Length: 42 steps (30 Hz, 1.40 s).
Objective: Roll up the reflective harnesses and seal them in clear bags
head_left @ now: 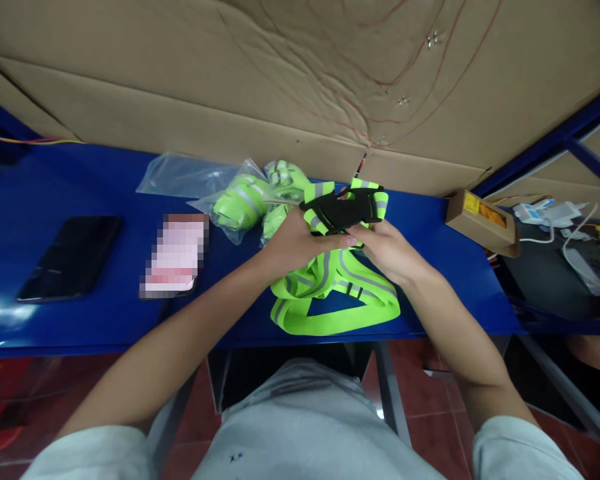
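Note:
Both hands meet over a neon-yellow reflective harness (340,327) with grey stripes and a black patch in its upper part. My left hand (300,243) grips the black part from the left, its thumb stretched across below it. From the right, my right hand (383,250) closes on the same part, fingers partly hidden behind the straps. The harness's lower loop hangs down and lies on the blue table (430,233) near its front edge. Left of the hands lie rolled neon bundles in clear plastic bags (240,203).
Further left are a phone with a blurred screen (176,257) and a black flat device (73,257). A flat clear bag (180,177) lies near the cardboard wall (180,87), where red wires hang. An open cardboard box (480,223) stands at right, beside white cables.

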### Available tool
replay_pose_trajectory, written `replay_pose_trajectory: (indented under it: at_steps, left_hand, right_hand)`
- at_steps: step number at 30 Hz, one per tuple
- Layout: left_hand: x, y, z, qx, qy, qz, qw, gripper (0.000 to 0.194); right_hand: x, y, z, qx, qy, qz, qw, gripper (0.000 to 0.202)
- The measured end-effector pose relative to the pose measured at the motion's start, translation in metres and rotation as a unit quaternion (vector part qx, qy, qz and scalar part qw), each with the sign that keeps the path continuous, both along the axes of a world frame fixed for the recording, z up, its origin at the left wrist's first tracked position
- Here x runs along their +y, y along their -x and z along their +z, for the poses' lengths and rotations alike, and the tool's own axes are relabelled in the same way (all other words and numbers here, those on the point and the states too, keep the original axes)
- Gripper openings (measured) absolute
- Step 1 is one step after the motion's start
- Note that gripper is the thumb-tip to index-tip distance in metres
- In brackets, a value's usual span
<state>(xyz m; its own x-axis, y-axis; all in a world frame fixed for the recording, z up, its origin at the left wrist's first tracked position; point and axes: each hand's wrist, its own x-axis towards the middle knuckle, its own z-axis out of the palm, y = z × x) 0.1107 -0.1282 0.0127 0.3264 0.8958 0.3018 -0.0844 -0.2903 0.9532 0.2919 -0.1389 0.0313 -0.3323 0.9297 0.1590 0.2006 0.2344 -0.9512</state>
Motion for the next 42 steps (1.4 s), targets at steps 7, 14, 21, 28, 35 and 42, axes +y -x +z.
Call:
replay_pose_trajectory:
  at_steps: [7, 14, 21, 28, 35, 42]
  left_hand:
    - [-0.003, -0.003, 0.012, -0.008, 0.015, 0.003, 1.000, 0.051]
    - [-0.010, -0.011, 0.010, -0.087, 0.076, -0.068, 0.991, 0.045]
    - [-0.009, 0.001, 0.007, -0.050, 0.133, -0.188, 0.972, 0.034]
    - [-0.003, 0.008, 0.002, -0.031, 0.124, -0.251, 0.960, 0.037]
    - [-0.002, 0.010, 0.001, -0.030, 0.132, -0.241, 0.961, 0.035]
    - [0.001, 0.014, 0.000, 0.021, 0.127, -0.261, 0.957, 0.034]
  right_hand:
    - [-0.006, -0.030, 0.045, -0.230, -0.392, -0.064, 0.888, 0.100]
    - [-0.001, -0.016, 0.065, -0.250, -0.303, -0.013, 0.920, 0.038]
    - [0.025, -0.010, 0.065, -0.057, -0.129, -0.009, 0.990, 0.039]
    - [0.040, -0.011, 0.053, -0.005, 0.060, 0.024, 0.998, 0.042]
    - [0.044, -0.007, 0.051, -0.080, 0.059, 0.083, 0.992, 0.034]
    - [0.052, -0.007, 0.050, 0.077, 0.158, 0.077, 0.981, 0.023]
